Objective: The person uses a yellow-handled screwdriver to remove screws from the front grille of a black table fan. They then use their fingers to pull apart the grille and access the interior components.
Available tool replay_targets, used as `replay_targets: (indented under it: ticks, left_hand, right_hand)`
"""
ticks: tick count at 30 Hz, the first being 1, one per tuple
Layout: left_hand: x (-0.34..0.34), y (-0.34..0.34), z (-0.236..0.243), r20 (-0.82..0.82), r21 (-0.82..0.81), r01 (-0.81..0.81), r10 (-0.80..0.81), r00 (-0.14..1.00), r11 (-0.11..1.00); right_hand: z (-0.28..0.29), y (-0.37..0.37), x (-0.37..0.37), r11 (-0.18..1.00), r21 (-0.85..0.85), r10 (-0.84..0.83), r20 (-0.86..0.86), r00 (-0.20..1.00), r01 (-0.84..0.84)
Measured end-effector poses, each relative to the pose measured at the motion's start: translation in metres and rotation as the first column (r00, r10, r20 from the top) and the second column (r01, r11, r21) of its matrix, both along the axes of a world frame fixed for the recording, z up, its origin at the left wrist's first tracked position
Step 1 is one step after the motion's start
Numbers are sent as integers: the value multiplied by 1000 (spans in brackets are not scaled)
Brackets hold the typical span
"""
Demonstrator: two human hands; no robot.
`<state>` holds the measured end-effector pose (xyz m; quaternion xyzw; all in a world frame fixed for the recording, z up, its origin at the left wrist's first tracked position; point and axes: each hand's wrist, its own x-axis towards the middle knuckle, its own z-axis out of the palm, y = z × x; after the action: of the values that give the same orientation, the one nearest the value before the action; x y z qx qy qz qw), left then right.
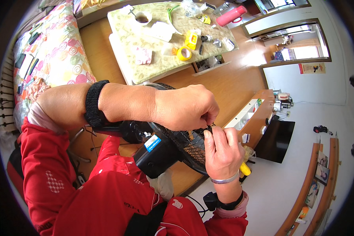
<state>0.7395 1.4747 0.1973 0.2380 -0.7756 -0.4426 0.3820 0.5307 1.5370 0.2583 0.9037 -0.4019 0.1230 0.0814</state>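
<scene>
A black electric fan (pixel 155 157) lies tilted across my lap, its motor housing toward me and its round wire grille (pixel 192 147) facing away. My left hand (pixel 188 106) reaches over the fan from the left, fingers closed in a pinch at the grille's rim. Opposite it, my right hand (pixel 224 153) pinches the same rim with thumb and fingers. The two sets of fingertips nearly meet around a small dark piece, mostly covered by them. Behind my right wrist a yellow rounded end (pixel 245 169) pokes out; whether I hold it is unclear.
Ahead stands a marble-patterned table (pixel 126 43) bearing yellow tape (pixel 183 53), a cup (pixel 142 18), a pink thermos (pixel 231 15) and small parts. A bed with a patterned cover (pixel 63 43) is at left. To the right are a low cabinet (pixel 244 114) and a television (pixel 277 141).
</scene>
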Motion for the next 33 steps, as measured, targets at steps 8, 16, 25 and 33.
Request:
replay_targets:
  ticks: [8, 16, 25, 33]
  left_hand:
    - [-7, 4, -4, 0, -110, -46, 46, 999, 993]
    - [-10, 11, -8, -126, -326, -198, 165, 978, 924]
    - [-12, 16, -6, 11, -232, -143, 149, 989, 962]
    - [-15, 22, 9, 188, -23, -193, 194, 963, 981]
  right_hand:
    - [0, 1, 1, 1000, -5, -4, 14, 1000, 4]
    - [0, 2, -1, 1000, 3, -12, 20, 1000, 12]
    - [-1, 4, 0, 1000, -6, -14, 14, 1000, 14]
    - [-1, 4, 1, 1000, -3, -23, 13, 1000, 23]
